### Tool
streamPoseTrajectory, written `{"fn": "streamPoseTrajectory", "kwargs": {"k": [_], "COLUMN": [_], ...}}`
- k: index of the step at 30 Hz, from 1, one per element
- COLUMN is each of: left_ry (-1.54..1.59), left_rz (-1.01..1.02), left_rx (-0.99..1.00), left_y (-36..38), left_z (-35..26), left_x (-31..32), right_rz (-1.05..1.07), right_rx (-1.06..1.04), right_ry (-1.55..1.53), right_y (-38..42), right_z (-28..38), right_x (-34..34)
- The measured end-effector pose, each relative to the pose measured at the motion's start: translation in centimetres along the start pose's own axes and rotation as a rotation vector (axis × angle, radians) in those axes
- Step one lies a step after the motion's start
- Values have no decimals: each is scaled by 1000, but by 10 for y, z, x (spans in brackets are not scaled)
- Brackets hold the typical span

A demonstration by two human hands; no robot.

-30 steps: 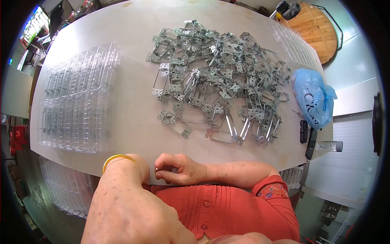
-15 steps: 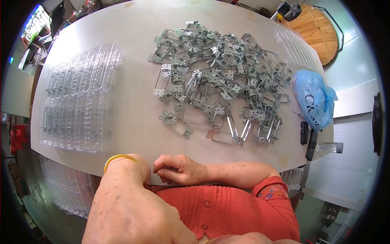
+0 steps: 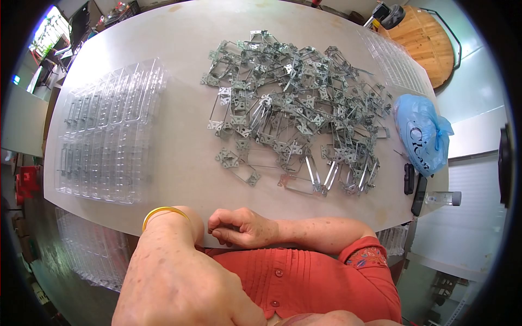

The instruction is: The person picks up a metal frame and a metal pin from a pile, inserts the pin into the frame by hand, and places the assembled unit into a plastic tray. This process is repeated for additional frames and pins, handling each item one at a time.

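My left hand [image 3: 182, 290] is raised very close to the camera, back of the hand up, with a yellow bangle [image 3: 166, 211] farther along that arm. Its knuckles bend downward and its fingers are out of sight. My right hand [image 3: 244, 227] rests at the near table edge, its forearm lying across in front of the red shirt [image 3: 266, 266]. The fingers are loosely curled toward the thumb, and nothing shows between them. Beyond it lies a large tangled heap of thin metal brackets [image 3: 304, 103]; neither hand touches them. One bracket [image 3: 239, 165] sits at the heap's near left.
Clear plastic trays [image 3: 106, 130] stand stacked on the table's left, with metal pieces visible in them. Another clear tray [image 3: 394, 62] is at the far right. A blue plastic bag [image 3: 421, 133], dark objects [image 3: 417, 194] and a clear bottle [image 3: 443, 198] line the right edge.
The whole view has shifted very slightly to the right. Both hands keep their poses, and the brackets and trays stay in place.
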State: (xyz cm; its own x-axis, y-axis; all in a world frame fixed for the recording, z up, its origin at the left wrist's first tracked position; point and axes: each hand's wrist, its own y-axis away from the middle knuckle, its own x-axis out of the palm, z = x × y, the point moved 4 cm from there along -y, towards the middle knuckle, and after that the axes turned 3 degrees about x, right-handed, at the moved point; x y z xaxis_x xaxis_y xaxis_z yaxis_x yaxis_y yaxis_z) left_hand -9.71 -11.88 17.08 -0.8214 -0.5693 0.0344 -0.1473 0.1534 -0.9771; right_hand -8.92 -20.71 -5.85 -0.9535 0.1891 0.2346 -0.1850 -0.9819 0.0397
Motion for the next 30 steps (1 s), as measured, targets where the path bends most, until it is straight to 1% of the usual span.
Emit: {"fn": "streamPoseTrajectory", "kwargs": {"k": [7,9,10,15,16,17,18,19,20,21,22,23,24,25,26,28,29,30], "left_ry": [-83,-107,-121,-121,-141,-155,-188,-214,-285,-325,-364,-580,-792,-1062,-1229,-1490,-1498,-1637], "left_rz": [-4,-3,-2,73,103,130,71,3,53,60,63,-202,-474,-743,-765,-733,-724,-674], "left_rx": [-35,-46,-52,-121,-135,-136,-99,-64,-157,-183,-209,-271,-334,-568,-686,-887,-891,-1009], "left_y": [-2,-3,-3,-5,-5,1,10,9,0,-2,5,20,34,38,44,70,86,106], "left_z": [-1,-1,-1,0,0,0,0,-1,-2,-1,2,7,8,14,23,35,38,37], "left_x": [1,1,1,-2,-3,-4,-10,-14,-24,-46,-60,-74,-83,-98,-116,-147,-157,-167], "right_rz": [14,16,17,5,9,-25,-59,-56,-56,-59,-5,-9,-16,-21,-27,-21,-19,0], "right_rx": [-37,12,5,-1,-15,-85,-163,-186,-204,-213,31,26,-31,-87,-113,-120,-127,-53], "right_ry": [28,10,12,-4,5,60,115,126,207,283,82,76,82,88,79,91,118,110], "right_y": [0,1,0,1,1,1,-1,-4,-4,-1,3,2,2,3,2,3,3,3], "right_z": [3,-2,-2,1,-2,-7,-10,-15,-22,-25,-5,-3,0,1,-4,-7,-6,-6], "right_x": [-2,-1,-1,0,2,3,1,-1,0,3,2,-1,0,2,2,4,3,3]}}
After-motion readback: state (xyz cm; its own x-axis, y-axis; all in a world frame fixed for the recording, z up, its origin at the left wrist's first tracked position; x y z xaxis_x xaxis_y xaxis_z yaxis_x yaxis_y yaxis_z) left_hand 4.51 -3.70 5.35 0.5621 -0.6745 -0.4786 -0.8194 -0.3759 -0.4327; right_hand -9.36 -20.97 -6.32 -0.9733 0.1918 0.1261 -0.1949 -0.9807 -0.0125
